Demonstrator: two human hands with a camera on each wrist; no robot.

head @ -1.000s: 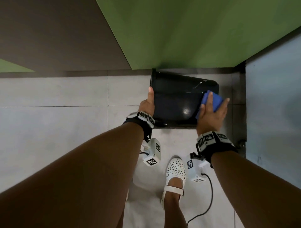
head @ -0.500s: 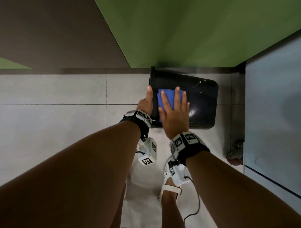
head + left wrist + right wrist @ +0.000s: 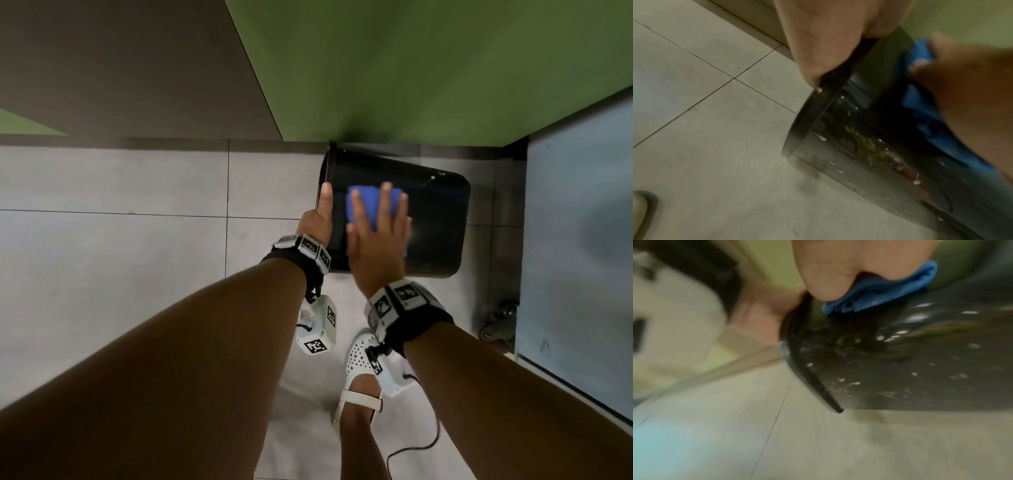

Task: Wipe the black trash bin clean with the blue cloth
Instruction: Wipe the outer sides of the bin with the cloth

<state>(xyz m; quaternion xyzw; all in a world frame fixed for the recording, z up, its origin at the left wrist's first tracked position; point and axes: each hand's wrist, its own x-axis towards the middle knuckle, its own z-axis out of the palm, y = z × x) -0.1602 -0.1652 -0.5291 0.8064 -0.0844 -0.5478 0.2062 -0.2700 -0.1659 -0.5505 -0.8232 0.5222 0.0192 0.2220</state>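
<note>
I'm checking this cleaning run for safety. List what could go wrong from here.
1. The black trash bin lies tipped, steadied only by the left hand at its rim; a hard stroke could roll or slide it.
2. The right hand presses the blue cloth flat; it may slip free.
3. Residue low on the bin's wall may be missed.

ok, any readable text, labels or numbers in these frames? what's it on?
None readable.
Wristbands: black-and-white square marker patterns only, no letters or digits.
Wrist cameras: the same kind of marker squares, no text.
Bin: no label or brand visible; only pale specks and smears in the wrist views.
Cloth: plain blue, no tag seen.
</note>
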